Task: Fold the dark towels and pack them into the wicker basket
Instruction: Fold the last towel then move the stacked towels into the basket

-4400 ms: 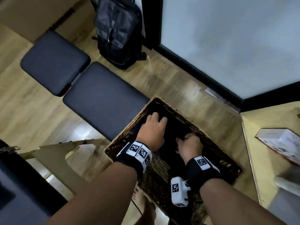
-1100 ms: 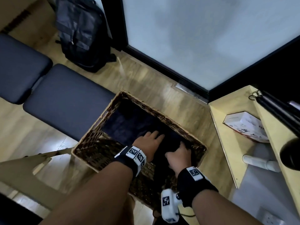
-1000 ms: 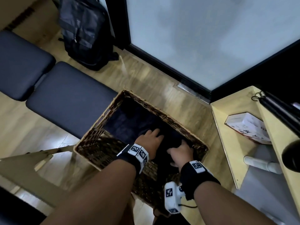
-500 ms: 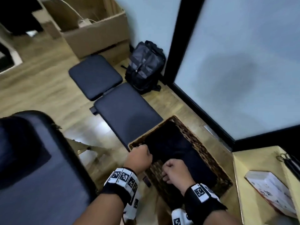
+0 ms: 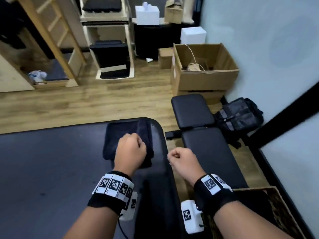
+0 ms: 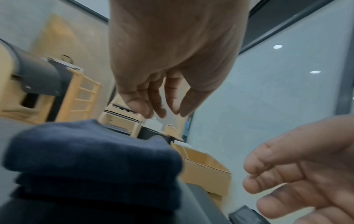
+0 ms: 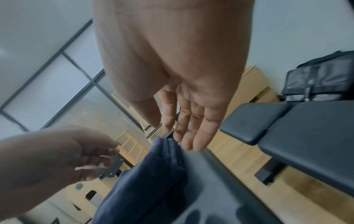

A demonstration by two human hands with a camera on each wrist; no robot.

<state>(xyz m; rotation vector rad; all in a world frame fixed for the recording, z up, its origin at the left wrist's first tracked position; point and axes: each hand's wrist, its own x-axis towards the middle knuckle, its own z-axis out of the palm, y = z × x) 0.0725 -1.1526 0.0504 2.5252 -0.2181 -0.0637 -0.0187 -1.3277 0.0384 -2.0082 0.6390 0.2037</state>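
A folded dark towel [image 5: 125,128] lies at the right end of the black padded table [image 5: 51,169]. My left hand [image 5: 131,149] hovers just above the towel, fingers loosely curled and holding nothing. My right hand [image 5: 183,163] hangs beside it over the table's right edge, also loosely curled and empty. In the left wrist view the towel [image 6: 91,159] sits under the hanging left fingers [image 6: 157,106]. The right wrist view shows relaxed right fingers [image 7: 187,128] near the towel's edge [image 7: 145,174]. The wicker basket [image 5: 279,207] stands on the floor at lower right, its inside dark.
A black padded bench [image 5: 207,147] stands right of the table, with a dark backpack [image 5: 240,116] against the wall behind it. An open cardboard box [image 5: 203,71] and wooden shelving [image 5: 107,40] stand across the wood floor.
Both hands have come out of the basket, where they pressed on dark towels, and moved left and up over the table. The view swung from the basket to the folded towel.
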